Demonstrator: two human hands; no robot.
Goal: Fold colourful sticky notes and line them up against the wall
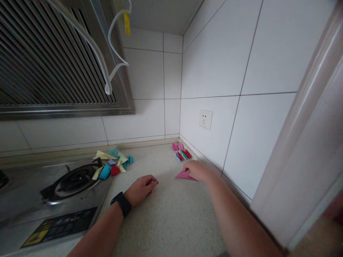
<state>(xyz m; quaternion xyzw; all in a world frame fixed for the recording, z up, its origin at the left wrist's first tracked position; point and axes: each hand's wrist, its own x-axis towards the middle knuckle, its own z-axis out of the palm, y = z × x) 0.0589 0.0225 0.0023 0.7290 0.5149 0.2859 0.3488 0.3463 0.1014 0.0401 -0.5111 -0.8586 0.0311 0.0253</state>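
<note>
My right hand (193,169) pinches a pink folded paper (184,175) from above, low over the speckled counter (171,214). The paper comes to a point on its left side. Part of it is hidden under my fingers. My left hand (144,187), with a black watch at the wrist, lies by the counter's middle. Its fingers are curled in and nothing shows in them. Just beyond my right hand, several small folded papers (183,154) in red, blue and teal sit in a cluster, with pink folded papers (178,146) behind them.
Crumpled and folded coloured papers (114,164) are heaped at the left, partly over the gas stove (77,178). A range hood (66,71) with a hanging white cable (107,82) is above. The tiled right wall has a socket (205,119). A door frame (300,125) stands at right.
</note>
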